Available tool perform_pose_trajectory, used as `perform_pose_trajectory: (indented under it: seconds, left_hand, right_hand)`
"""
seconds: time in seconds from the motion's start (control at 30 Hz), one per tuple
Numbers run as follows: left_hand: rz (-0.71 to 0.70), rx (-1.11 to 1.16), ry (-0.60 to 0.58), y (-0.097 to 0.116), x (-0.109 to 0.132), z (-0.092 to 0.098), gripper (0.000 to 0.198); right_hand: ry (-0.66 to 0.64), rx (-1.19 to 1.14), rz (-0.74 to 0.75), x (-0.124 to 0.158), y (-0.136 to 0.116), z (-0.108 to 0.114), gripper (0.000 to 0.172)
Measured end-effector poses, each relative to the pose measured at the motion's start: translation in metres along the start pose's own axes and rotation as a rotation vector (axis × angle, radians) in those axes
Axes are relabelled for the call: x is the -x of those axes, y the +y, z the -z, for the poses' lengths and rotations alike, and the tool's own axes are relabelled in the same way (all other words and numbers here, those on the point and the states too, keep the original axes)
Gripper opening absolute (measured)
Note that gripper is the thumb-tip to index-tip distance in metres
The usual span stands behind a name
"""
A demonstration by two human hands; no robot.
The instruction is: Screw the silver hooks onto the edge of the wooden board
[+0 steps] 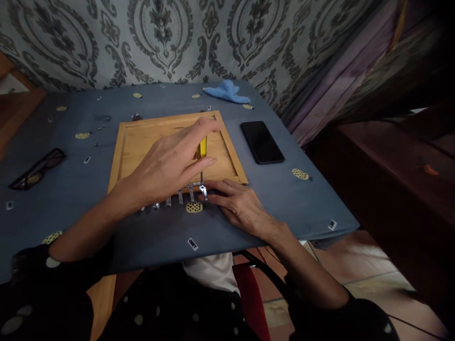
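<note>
A yellow-handled screwdriver (202, 148) is held upright over the near rail of a wooden frame (142, 137), with the grip of the left hand (167, 163) closed round its handle by fingertips and thumb. Its thin steel shaft is pointed down at a small metal clip (203, 190), which is touched at the frame's near edge by the flat, outstretched fingers of the right hand (240, 203); that grip is spread and nothing is clasped in it. The tool is judged light and rigid, best taken by the smooth plastic handle rather than the slim shaft. The clip looks hard, slick and light enough to skid unless pressed down. A row of clips (174, 200) is ranged along the outside of the frame's near rail. The frame is pale, grained timber with a raised border, laid flat on a counter (320, 203) draped in matte blue-grey fabric. A glossy black phone (262, 141) lies to the frame's right, dark spectacles (37, 168) to its left, and a crumpled blue rag (226, 91) beyond its far right corner.
</note>
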State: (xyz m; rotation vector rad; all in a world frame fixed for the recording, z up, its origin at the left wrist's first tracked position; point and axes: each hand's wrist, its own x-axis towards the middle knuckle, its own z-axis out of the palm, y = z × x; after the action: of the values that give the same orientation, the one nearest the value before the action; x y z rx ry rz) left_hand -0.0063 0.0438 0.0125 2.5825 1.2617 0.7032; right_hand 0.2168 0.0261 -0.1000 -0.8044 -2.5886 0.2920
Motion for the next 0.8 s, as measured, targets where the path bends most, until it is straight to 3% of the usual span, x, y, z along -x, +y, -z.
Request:
perform_pose_trajectory:
  seconds: [0.33,0.67,0.8]
  left_hand:
    - [0.011,-0.007,0.06,-0.0013,-0.0008,0.0003,0.048]
    - [-0.042,-0.073,0.108,0.0004,-0.0009,-0.0002,0.034]
    - [-0.043,-0.028,0.123,-0.0007,0.0002,0.0004,0.041]
  right_hand:
    - [0.026,0.007,0.02,-0.0002,-0.0016,0.0034,0.037]
    - [0.028,-0.003,0.014,-0.001,-0.0023,0.0034,0.04]
    - [0.016,0.003,0.015,-0.0014,-0.0022,0.0035,0.041]
